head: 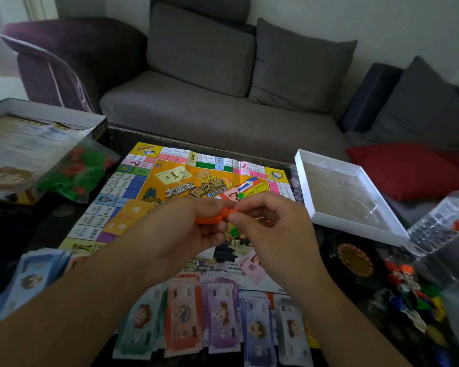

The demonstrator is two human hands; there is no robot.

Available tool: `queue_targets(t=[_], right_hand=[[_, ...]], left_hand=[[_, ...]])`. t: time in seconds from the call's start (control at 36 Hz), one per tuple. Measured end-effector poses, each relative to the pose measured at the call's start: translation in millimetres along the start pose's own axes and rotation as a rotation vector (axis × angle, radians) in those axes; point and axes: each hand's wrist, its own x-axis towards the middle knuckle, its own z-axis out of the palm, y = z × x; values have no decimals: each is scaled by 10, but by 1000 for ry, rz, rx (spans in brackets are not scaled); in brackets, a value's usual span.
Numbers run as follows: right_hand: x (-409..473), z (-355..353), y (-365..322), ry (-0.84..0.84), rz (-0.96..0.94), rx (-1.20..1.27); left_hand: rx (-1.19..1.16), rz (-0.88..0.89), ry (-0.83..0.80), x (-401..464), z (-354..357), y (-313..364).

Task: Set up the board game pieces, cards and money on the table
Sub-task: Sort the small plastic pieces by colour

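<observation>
Holding an orange game piece at the centre of the frame, above the game board spread on the dark table: left hand with fingers curled round the piece, right hand pinching its right end between thumb and fingertips. Lying fanned along the lower edge of the board, rows of paper money in green, red, purple, blue and grey, with a separate blue stack at lower left. Resting on the left part of the board, orange cards; peeking out below the right hand, a pink card. Sitting at upper left, an open box with a leaflet and a clear bag of red and green pieces. Lying at right, a white box lid, a plastic bottle, a dark round spinner and a heap of coloured pawns. Behind the table, a grey sofa with a red cushion.
</observation>
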Motion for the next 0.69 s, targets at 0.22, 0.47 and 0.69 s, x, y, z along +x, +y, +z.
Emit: queue_targets(t=[0.22,0.47,0.69], right_hand=[[4,10,8,-23,-52,-119],[18,-95,28,-71,-130,-140],[24,-132,67,-74,-153,-237]], left_hand=[[155,95,46,-18,-15,-45],[316,212,69,-33,-40,-50],[357,196,57,-21,-5,-92]])
